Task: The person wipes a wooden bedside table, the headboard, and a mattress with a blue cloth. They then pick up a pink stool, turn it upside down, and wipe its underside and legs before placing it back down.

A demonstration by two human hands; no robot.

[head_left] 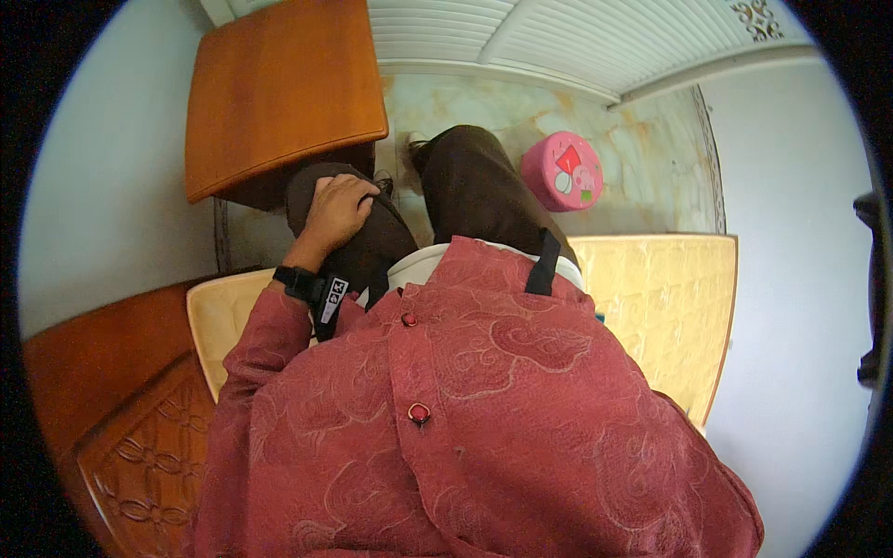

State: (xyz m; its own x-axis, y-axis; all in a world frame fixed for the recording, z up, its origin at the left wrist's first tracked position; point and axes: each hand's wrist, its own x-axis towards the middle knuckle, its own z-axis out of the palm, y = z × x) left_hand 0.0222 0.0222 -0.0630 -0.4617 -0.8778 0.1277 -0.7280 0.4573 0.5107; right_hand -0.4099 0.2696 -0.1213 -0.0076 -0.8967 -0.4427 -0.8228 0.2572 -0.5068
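My left hand (339, 209) rests palm down on the knee of my dark trousers (474, 188), its fingers slightly spread and nothing visible in them. Around that wrist is a black band (296, 280) with a device bearing printed black-and-white marks. My right hand is out of view; the right sleeve of my red patterned shirt (516, 404) runs down out of sight at the lower right. I am seated on a bed's edge, with the pale yellow quilted mattress (656, 307) showing on both sides of me.
A wooden cabinet (286, 91) stands close before my left knee. On the marble-patterned floor (642, 167) is a round pink stool (564, 171) with a cartoon top, right of my legs. White louvred doors (446, 35) lie ahead. A carved wooden headboard (139, 446) is at lower left.
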